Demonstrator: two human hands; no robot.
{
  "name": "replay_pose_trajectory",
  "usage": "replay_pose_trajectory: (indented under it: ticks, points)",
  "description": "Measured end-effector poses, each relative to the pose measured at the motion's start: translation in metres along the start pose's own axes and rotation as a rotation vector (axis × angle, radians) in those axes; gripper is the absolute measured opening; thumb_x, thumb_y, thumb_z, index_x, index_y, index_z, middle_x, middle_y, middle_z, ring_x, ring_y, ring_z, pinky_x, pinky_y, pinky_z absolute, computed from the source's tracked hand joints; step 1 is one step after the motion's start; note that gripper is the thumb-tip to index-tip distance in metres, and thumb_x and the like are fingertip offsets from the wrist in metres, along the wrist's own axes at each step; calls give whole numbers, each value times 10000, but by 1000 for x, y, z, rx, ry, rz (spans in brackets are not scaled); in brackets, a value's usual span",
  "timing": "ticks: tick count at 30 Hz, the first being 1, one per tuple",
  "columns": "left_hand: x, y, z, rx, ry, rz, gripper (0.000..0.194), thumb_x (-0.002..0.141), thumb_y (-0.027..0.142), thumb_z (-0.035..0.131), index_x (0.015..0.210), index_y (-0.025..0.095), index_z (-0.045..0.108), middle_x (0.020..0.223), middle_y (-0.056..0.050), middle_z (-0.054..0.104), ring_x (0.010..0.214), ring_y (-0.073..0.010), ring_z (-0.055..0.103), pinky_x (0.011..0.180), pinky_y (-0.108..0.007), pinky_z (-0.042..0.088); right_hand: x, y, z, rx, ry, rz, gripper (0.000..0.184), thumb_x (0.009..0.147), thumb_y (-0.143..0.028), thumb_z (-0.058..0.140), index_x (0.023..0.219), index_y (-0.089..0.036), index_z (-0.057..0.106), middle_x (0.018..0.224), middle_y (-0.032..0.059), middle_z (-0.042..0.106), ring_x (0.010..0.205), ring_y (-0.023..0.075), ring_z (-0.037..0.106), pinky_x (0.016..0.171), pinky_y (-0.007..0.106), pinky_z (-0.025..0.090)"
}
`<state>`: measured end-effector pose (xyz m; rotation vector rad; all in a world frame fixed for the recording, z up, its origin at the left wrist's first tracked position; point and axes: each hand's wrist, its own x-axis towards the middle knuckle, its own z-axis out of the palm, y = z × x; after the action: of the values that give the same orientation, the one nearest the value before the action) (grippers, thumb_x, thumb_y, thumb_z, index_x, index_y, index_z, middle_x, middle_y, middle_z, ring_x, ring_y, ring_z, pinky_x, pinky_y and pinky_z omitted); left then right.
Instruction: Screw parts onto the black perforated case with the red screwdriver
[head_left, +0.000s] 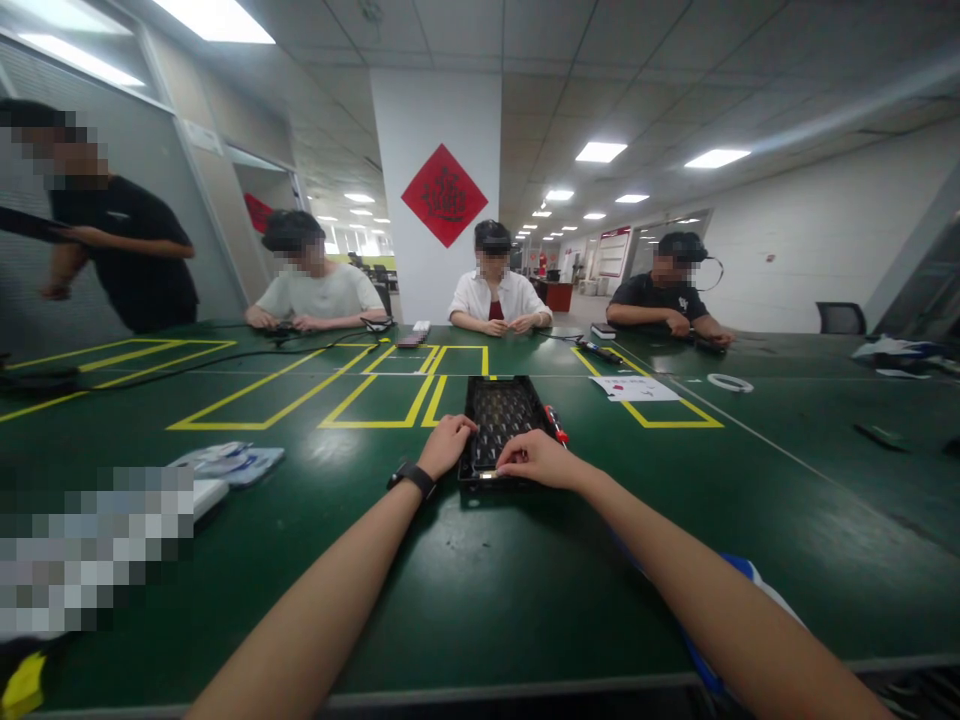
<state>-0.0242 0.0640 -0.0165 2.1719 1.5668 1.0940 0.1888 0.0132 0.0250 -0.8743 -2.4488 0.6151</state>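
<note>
In front of me on the green table lies a black tray [501, 412] with rows of small shiny pieces or holes inside. At its left rim, my left hand [448, 443] holds the side with curled fingers; a black watch band [412, 480] is on that wrist. Over the near right part of the tray is my right hand [541, 460], its thumb and fingertips pinched together. What they hold, if anything, is too small to tell. A small pale strip [488, 476] shows on the near rim just left of those fingertips. Red-handled tools [557, 426] lie along the tray's right side.
Yellow tape outlines [375, 425] mark the green table [360, 560]. A paper sheet [636, 388], a white ring [730, 383] and a dark flat item [881, 437] lie right. Plastic packages [229, 465] lie left. Several people sit or stand beyond the table.
</note>
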Motion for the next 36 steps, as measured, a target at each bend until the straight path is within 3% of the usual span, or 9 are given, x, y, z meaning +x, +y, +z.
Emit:
replay_pose_trajectory:
  ticks: [31, 36]
  points:
    - [-2, 1, -1, 3, 5, 17, 291, 786, 193, 350, 827, 179, 637, 882, -44, 604, 920, -180, 513, 862, -314, 391, 0, 0, 1, -13, 50, -59, 253, 714, -376, 625, 795, -149, 702, 714, 37, 644, 619, 105, 510, 576, 215, 368]
    - [-1, 1, 0, 19, 8, 23, 290, 788, 193, 353, 834, 175, 639, 895, -46, 605, 934, -179, 511, 879, -312, 386, 0, 3, 3, 60, 13, -1, 300, 703, -396, 632, 866, -148, 676, 699, 29, 644, 591, 99, 525, 558, 207, 383]
